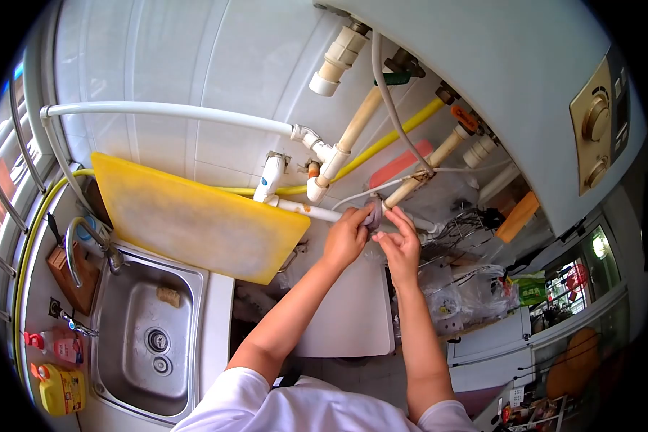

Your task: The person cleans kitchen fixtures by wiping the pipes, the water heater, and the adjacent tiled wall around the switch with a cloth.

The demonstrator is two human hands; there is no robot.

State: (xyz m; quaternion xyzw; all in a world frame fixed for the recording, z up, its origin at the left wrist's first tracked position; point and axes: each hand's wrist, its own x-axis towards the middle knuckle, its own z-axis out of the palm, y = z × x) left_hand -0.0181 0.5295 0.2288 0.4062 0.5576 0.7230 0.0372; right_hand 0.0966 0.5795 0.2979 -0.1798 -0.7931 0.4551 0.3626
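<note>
Both hands are raised at the white pipe joint below the cream pipe (409, 189). My left hand (348, 234) is closed, its fingers pinched on a greyish cloth-like piece (373, 214) that sits against the joint. Just right of it, my right hand (399, 243) has its thumb and fingers apart beside the same piece, with nothing visible between them. A horizontal white pipe (317, 212) reaches the spot from the left, partly hidden by my left hand. A thin white hose (353, 193) passes just above the hands.
A yellow board (194, 216) leans behind the steel sink (144, 342). A water heater (511, 65) overhangs at the upper right, with valves and a yellow pipe (389, 141) below it. Plastic bags (468, 291) and a wire rack (461, 234) lie right of the hands.
</note>
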